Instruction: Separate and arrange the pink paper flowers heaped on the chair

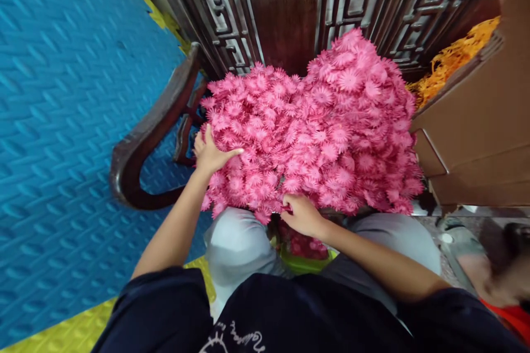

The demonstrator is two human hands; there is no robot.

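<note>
— On the chair in front of the knees, what is lying there?

— From the head camera I see a big heap of pink flowers (314, 132). They look like flat daisy-shaped pieces, packed close together. The heap stands against a dark carved wooden panel (285, 11) and reaches from the curved wooden armrest (153, 127) on the left side to a brown cardboard box (480, 121) on the right side.

— And the hands, what are they doing?

— The left hand (212, 154) lies flat on the left edge of the heap, with fingers spread and open, the thumb pointing to the middle. It presses on the flowers and grips nothing. The right hand (303, 214) is at the lower front edge of the heap, between the knees. Its fingers are curled into the flowers, and it seems to pinch some of them, but the fingertips are hidden, so I cannot tell how many it holds.

— Is something under this hand?

— Yes, lower between the legs there is a green container (308, 262) with some more pink pieces in it. The person wears light grey trousers (236, 242) and a dark shirt.

— What else is around?

— A blue foam mat (62, 121) covers the floor at the left, with a yellow mat piece (70, 333) at the bottom. Behind the cardboard box I see orange flowers (455, 58). At the right lower corner another person is partly visible, blurred, with something red.
</note>
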